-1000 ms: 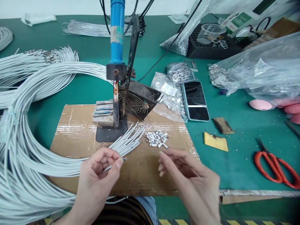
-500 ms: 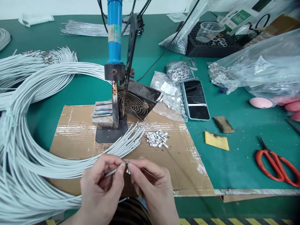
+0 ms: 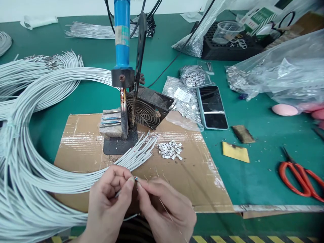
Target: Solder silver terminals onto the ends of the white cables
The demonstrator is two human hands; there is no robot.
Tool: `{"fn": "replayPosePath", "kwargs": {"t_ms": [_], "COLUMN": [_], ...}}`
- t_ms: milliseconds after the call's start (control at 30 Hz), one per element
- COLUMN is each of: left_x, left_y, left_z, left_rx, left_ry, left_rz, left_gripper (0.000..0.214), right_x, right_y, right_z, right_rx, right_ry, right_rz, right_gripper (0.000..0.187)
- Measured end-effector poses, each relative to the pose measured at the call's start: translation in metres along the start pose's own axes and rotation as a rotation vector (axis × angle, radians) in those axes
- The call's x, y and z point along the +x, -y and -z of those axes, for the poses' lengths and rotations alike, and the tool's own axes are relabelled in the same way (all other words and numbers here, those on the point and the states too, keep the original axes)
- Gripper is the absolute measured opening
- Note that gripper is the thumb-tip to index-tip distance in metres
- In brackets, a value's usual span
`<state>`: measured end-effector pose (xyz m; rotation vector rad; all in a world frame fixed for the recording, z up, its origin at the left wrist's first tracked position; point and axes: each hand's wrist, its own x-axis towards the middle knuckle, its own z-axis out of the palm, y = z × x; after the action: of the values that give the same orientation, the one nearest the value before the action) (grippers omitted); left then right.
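Over the cardboard [image 3: 197, 179], the left hand [image 3: 111, 197] grips a white cable [image 3: 136, 178] just behind its tip; the right hand [image 3: 167, 206] is pinched closed at that tip, its contents hidden. Small silvery pieces [image 3: 170, 150] lie near the cable bundle [image 3: 76, 182].

"How's the light on your feed?"
"Bright, cool and even. I see a pale glare band crossing the phone [image 3: 213, 107] and glints on the clear bag [image 3: 283, 69]."
"Shadows?"
"Soft; one spreads over the cardboard [image 3: 193, 179]."
"Sharpness?"
"The wire tip [image 3: 136, 179] looks too soft for me to read, and my lower right corner fades dark."
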<state>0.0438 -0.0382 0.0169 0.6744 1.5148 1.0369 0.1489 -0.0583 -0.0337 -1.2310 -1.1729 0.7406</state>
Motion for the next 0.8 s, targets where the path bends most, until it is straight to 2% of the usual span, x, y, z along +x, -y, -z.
{"fn": "replayPosePath", "kwargs": {"t_ms": [100, 233, 333, 433, 667, 800], "left_x": [0.005, 0.008, 0.007, 0.006, 0.006, 0.006], "left_y": [-0.003, -0.005, -0.007, -0.007, -0.004, -0.005], "left_z": [0.003, 0.006, 0.006, 0.006, 0.005, 0.004], "left_rx": [0.006, 0.021, 0.017, 0.018, 0.039, 0.041], "left_ry": [0.023, 0.013, 0.017, 0.02, 0.023, 0.022], "left_rz": [0.004, 0.008, 0.017, 0.017, 0.009, 0.0], "left_gripper": [0.026, 0.025, 0.026, 0.025, 0.02, 0.018], "right_x": [0.012, 0.019, 0.016, 0.014, 0.013, 0.011], "right_y": [-0.001, -0.001, 0.001, 0.005, 0.005, 0.0], "right_z": [0.016, 0.028, 0.024, 0.018, 0.016, 0.016], "right_rx": [-0.003, 0.196, 0.35, 0.417, 0.455, 0.464], "right_ry": [0.119, 0.177, 0.173, 0.131, 0.135, 0.142], "right_rz": [-0.013, -0.278, -0.498, -0.617, -0.63, -0.518], "right_gripper": [0.03, 0.025, 0.013, 0.005, 0.004, 0.005]}}
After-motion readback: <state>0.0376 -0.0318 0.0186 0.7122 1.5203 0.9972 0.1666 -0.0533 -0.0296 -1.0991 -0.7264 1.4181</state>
